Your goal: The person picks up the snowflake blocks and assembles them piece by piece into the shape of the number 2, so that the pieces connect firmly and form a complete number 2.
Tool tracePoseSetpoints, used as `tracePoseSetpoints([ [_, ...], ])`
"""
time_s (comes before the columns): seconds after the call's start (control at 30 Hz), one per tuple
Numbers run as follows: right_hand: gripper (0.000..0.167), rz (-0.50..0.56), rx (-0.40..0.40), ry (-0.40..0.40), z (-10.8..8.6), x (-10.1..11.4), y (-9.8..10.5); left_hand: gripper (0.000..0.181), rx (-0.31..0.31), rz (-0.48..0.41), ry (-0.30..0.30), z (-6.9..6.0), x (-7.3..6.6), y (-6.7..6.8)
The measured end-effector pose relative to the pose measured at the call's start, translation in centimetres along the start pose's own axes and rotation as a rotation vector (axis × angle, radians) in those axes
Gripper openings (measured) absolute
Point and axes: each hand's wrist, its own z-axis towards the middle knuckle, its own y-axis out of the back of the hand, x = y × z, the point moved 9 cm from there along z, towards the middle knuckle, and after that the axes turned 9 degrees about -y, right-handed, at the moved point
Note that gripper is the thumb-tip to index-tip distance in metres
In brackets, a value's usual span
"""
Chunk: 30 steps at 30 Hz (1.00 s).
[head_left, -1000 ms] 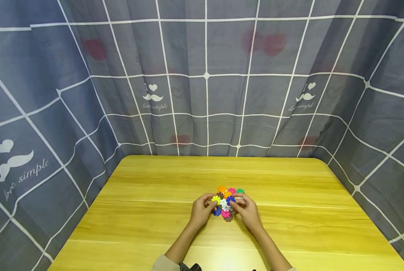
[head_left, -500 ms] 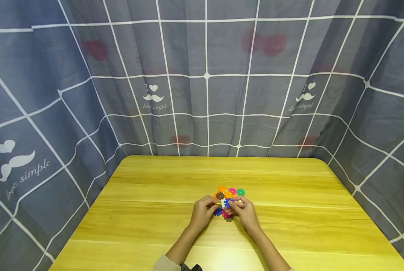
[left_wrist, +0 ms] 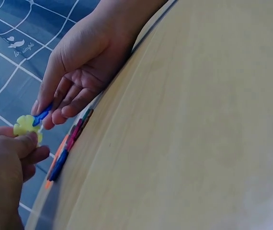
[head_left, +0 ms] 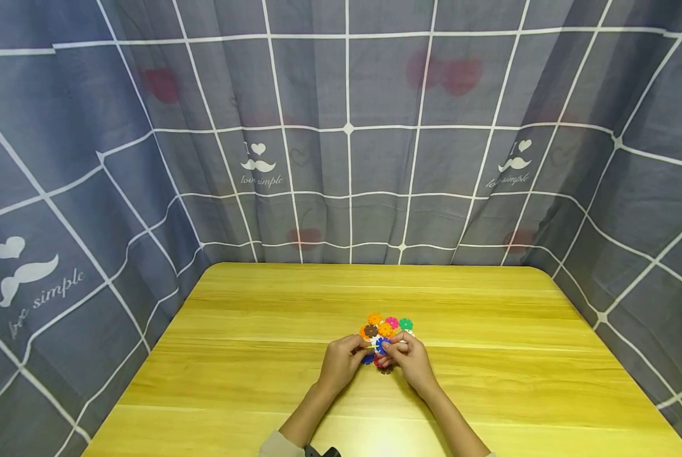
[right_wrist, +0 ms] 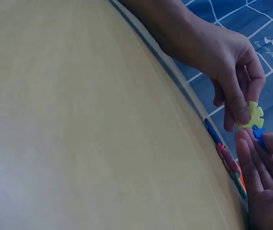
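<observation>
The left hand [head_left: 338, 360] pinched a yellow disc [left_wrist: 23, 123] between thumb and finger, and the right hand [head_left: 412, 360] pinched a blue disc [head_left: 381, 345] likewise. The two discs met between the fingertips, the yellow one nearly edge-on from the head view; whether their slots were locked together could not be told. Other discs lay on the table [head_left: 232, 355] around the grip. Just beyond it were a brown disc [head_left: 371, 331] and an orange disc [head_left: 386, 329], with a second orange disc [head_left: 374, 318] and a pink disc [head_left: 392, 322] farther off, and a green disc [head_left: 406, 324] past the right fingers. On the body's side of the grip, a second blue disc [head_left: 367, 360] sat near the left fingertips, and a second brown disc [head_left: 385, 370] was partly hidden by the right hand. A checked curtain [head_left: 318, 158] hung well beyond the grip, behind the table.
</observation>
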Motion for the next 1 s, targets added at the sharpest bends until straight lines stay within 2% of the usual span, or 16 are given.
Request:
tracePoseSetpoints([
  [0.13,0.026,-0.013,0.032,0.012,-0.05,0.11,-0.4,0.011,0.007,-0.009,-0.017,-0.22,-0.01,-0.12],
  [0.33,0.024,-0.034,0.037,0.031,0.18,0.2,-0.56,0.012,-0.026,-0.048,-0.027,-0.4,0.17,0.1],
  [0.67,0.022,0.005,0.033,0.044,0.5,0.94,-0.81,0.007,-0.06,-0.079,-0.038,-0.08,0.49,0.15],
  [0.77,0.022,0.015,0.03,0.032,0.6,0.8,-0.75,0.009,-0.075,-0.082,-0.04,-0.06,0.47,0.19],
  [1.0,0.025,-0.011,0.024,0.003,0.21,-0.01,-0.05,0.011,-0.065,-0.1,-0.029,-0.36,0.15,-0.41],
])
